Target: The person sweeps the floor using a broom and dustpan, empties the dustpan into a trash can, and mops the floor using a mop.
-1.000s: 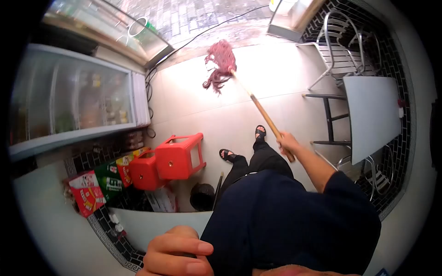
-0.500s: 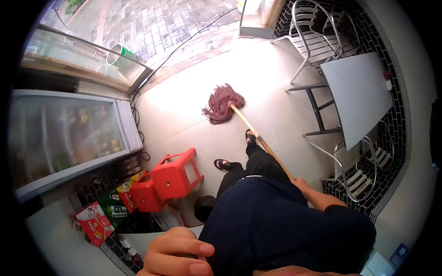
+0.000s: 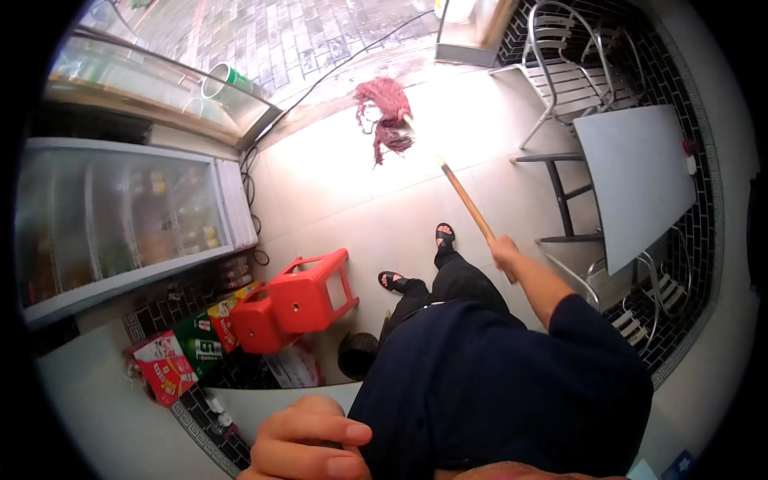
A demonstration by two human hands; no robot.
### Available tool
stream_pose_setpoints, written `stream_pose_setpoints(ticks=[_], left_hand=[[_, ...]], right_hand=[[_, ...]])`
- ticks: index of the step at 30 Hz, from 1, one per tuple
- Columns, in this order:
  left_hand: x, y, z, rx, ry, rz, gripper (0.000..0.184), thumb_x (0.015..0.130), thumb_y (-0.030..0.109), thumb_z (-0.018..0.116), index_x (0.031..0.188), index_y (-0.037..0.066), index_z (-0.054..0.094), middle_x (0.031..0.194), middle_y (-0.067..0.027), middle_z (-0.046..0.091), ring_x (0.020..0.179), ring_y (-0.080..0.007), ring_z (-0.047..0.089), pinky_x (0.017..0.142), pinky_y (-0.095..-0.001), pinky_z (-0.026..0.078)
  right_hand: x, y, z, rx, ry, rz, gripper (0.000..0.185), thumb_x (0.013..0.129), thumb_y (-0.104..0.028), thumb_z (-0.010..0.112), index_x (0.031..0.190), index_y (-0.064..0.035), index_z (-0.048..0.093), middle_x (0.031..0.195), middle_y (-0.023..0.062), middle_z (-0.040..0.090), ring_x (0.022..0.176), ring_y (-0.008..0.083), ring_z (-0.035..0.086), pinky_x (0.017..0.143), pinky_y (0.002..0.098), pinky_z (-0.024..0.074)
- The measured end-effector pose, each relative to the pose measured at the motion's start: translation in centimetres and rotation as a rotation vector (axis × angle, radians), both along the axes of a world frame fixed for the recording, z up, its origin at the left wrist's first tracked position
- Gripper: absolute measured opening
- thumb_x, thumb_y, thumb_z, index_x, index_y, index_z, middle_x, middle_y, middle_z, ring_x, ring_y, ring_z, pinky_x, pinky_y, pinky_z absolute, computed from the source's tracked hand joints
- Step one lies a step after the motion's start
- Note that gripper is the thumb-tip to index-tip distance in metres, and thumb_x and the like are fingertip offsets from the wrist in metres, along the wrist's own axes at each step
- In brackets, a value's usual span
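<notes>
My right hand (image 3: 504,252) is wrapped around the wooden handle of a mop (image 3: 466,200), with a short end of the handle showing behind the fist. At its far end, the reddish-brown string mop head (image 3: 386,108) is by the bright doorway sill, its strands flung out and blurred. Glare washes out the stretch of handle close to the strands. Close to the camera at the bottom, my left hand (image 3: 308,444) has its fingers curled. A dark bit shows between them, but I cannot make out what it is.
Red plastic stools (image 3: 308,300) stand left of my feet beside a dark bucket (image 3: 358,356). A glass-front fridge (image 3: 128,224) lines the left side. At right are a grey table (image 3: 636,180) and metal chairs (image 3: 560,84). A black cable (image 3: 328,76) crosses the doorway.
The mop head has swung forward to the door sill and its strands have spread. My right hand has moved forward with the handle. My left hand has stayed in place.
</notes>
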State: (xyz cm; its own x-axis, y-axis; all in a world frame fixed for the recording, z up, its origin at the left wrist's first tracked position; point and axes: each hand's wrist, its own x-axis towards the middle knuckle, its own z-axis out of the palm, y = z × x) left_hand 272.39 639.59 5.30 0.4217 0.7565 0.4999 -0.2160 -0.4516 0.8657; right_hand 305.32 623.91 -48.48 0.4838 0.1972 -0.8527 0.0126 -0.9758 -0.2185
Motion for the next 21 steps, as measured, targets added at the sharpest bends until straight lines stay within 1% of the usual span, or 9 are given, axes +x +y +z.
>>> stream_pose_setpoints(ticks=[5,7,9,12,17,18,19,20,21], left_hand=[[0.2,1.3,0.5,-0.047,0.056,-0.126,0.048,0.107,0.043,0.031,0.152,0.029,0.042,0.126,-0.0063,0.054,0.100,-0.0317,0.057,0.077,-0.0540,0.055],[0.2,2.5,0.3,-0.113,0.057,-0.292,0.047,0.108,0.042,0.031,0.151,0.030,0.042,0.123,-0.0057,0.054,0.098,-0.0316,0.056,0.076,-0.0545,0.055],[2.0,1.9,0.1,-0.086,0.005,-0.240,0.046,0.107,0.042,0.031,0.151,0.030,0.042,0.123,-0.0055,0.054,0.099,-0.0316,0.056,0.076,-0.0544,0.055],[3.0,1.8,0.1,-0.053,-0.021,-0.171,0.046,0.107,0.041,0.032,0.151,0.031,0.041,0.124,-0.0051,0.054,0.100,-0.0315,0.056,0.077,-0.0543,0.055],[3.6,1.9,0.3,-0.060,0.029,-0.146,0.045,0.108,0.039,0.033,0.152,0.031,0.040,0.124,-0.0045,0.053,0.101,-0.0314,0.056,0.077,-0.0543,0.055],[3.9,1.9,0.2,-0.048,0.027,-0.127,0.045,0.108,0.039,0.033,0.152,0.031,0.040,0.125,-0.0046,0.053,0.102,-0.0315,0.056,0.077,-0.0542,0.055],[4.1,1.8,0.1,-0.038,0.029,-0.109,0.045,0.108,0.039,0.033,0.152,0.031,0.040,0.126,-0.0047,0.053,0.102,-0.0317,0.056,0.078,-0.0541,0.055],[4.3,1.5,0.1,-0.037,0.040,-0.096,0.045,0.108,0.039,0.033,0.152,0.031,0.040,0.126,-0.0047,0.053,0.102,-0.0317,0.056,0.078,-0.0541,0.055],[4.7,1.1,0.1,-0.033,0.052,-0.060,0.046,0.108,0.039,0.033,0.152,0.031,0.040,0.127,-0.0047,0.053,0.102,-0.0318,0.056,0.078,-0.0539,0.055]], right_hand=[[-5.6,-17.3,8.2,-0.194,-0.017,0.001,0.052,0.094,-0.042,0.048,0.081,0.0047,0.067,0.067,0.0225,0.066,0.060,0.0349,0.069,0.059,0.0478,0.0542],[-8.4,-27.6,7.1,-0.134,-0.074,0.167,0.062,0.094,-0.049,0.045,0.093,0.0082,0.068,0.076,0.0269,0.067,0.073,0.0414,0.069,0.071,0.0510,0.0532],[-10.6,-31.4,10.3,-0.312,0.057,0.066,0.064,0.094,-0.051,0.044,0.100,0.0079,0.069,0.088,0.0283,0.070,0.087,0.0454,0.069,0.079,0.0518,0.0507],[-12.1,-32.2,11.5,-0.231,0.035,0.018,0.065,0.095,-0.052,0.045,0.103,0.0078,0.069,0.100,0.0304,0.070,0.101,0.0470,0.066,0.087,0.0531,0.0483],[-7.0,-26.4,-3.4,-0.052,0.032,0.508,0.074,0.095,-0.060,0.043,0.107,0.0082,0.069,0.108,0.0353,0.066,0.108,0.0463,0.065,0.092,0.0524,0.0488],[-5.8,-23.4,-7.3,0.004,-0.086,0.277,0.077,0.094,-0.063,0.041,0.107,0.0081,0.069,0.106,0.0347,0.067,0.105,0.0462,0.067,0.091,0.0521,0.0501],[-4.1,-13.2,-1.0,-0.179,-0.042,0.070,0.079,0.095,-0.063,0.039,0.106,0.0077,0.071,0.102,0.0339,0.069,0.103,0.0446,0.068,0.088,0.0521,0.0515],[-2.7,-10.5,-5.8,-0.092,-0.144,0.055,0.071,0.095,-0.064,0.038,0.075,-0.0029,0.069,0.078,0.0245,0.070,0.077,0.0349,0.072,0.070,0.0498,0.0552],[0.1,-4.6,-4.6,-0.055,0.122,0.065,0.072,0.095,-0.063,0.039,0.066,-0.0016,0.064,0.058,0.0181,0.064,0.057,0.0306,0.067,0.062,0.0467,0.0547]])
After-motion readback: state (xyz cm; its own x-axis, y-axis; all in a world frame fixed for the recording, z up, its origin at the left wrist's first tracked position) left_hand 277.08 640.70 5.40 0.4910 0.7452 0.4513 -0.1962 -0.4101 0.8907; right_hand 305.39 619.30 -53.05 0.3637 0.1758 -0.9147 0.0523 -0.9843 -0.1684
